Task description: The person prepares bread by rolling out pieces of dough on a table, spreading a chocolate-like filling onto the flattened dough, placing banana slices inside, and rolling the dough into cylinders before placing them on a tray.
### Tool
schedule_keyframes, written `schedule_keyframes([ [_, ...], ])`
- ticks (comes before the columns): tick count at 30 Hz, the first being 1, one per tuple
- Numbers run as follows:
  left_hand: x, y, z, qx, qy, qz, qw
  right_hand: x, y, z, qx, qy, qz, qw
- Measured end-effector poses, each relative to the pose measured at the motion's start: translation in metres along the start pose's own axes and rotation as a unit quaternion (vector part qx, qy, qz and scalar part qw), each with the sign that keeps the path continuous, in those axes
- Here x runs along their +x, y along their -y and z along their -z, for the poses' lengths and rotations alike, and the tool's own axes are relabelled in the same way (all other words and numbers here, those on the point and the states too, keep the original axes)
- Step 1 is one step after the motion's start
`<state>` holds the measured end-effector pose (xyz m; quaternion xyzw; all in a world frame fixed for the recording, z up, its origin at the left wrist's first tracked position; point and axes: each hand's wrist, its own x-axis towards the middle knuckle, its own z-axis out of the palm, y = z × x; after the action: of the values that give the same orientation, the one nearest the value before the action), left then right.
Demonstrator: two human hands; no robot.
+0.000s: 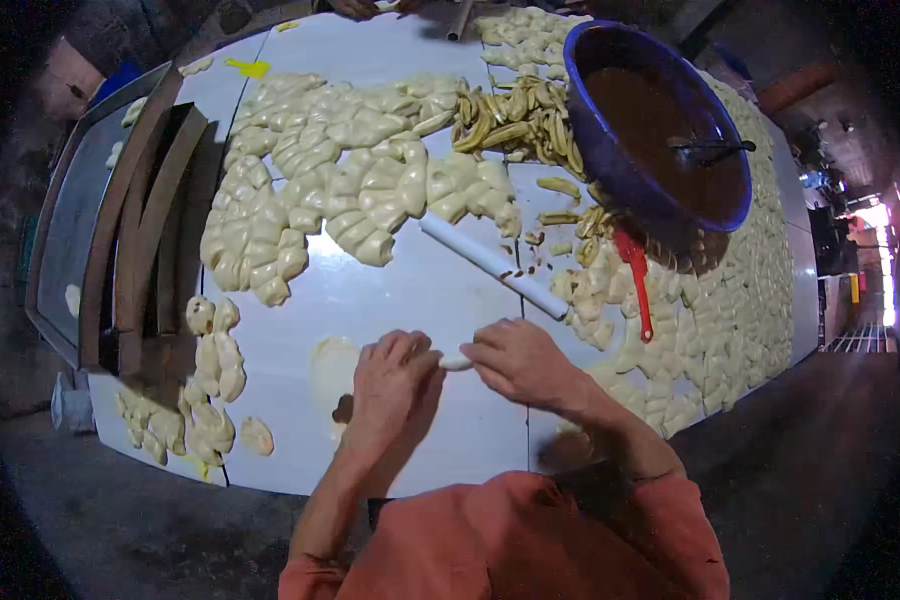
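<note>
Both hands meet low over the near middle of the white table (300, 440). My left hand (395, 385) and my right hand (520, 360) are closed on the two ends of a short, pale piece of dough (456, 362). Only its middle shows between my fingers. Just left of my left hand, a thin, flattened sheet of dough (332, 370) lies on the tabletop. Beyond my hands a white rolling pin (495, 265), a plain straight rod, rests at a slant with dark crumbs on it.
Pale dough pieces (340, 200) cover much of the far table. At the far right stands a purple basin (590, 120) of brown filling (660, 140) with a ladle (715, 148). Peeled bananas (515, 115) and a red spatula (634, 270) lie beside it. Trays (90, 200) stand left.
</note>
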<state>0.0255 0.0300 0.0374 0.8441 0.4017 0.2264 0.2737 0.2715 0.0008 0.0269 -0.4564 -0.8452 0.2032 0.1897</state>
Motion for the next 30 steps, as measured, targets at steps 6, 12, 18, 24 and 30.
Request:
schedule_keyframes([
  [6, -0.021, -0.011, -0.001, 0.020, 0.024, 0.080, 0.996, 0.017, -0.036, 0.027, -0.028, -0.078, -0.046, 0.995],
  [12, -0.037, 0.000, 0.020, 0.058, 0.009, 0.108, 0.992, 0.109, -0.143, 0.067, -0.168, -0.288, -0.164, 0.928],
  [18, -0.049, 0.006, 0.038, 0.072, -0.009, 0.145, 0.987, 0.147, -0.208, 0.075, -0.287, -0.195, -0.094, 0.933],
  [24, -0.061, 0.015, 0.048, 0.070, -0.046, 0.173, 0.981, 0.075, -0.167, 0.080, -0.238, -0.150, -0.162, 0.946],
  [30, -0.060, 0.023, 0.042, 0.057, -0.070, 0.167, 0.982, 0.029, -0.168, 0.069, -0.221, -0.159, -0.162, 0.949],
])
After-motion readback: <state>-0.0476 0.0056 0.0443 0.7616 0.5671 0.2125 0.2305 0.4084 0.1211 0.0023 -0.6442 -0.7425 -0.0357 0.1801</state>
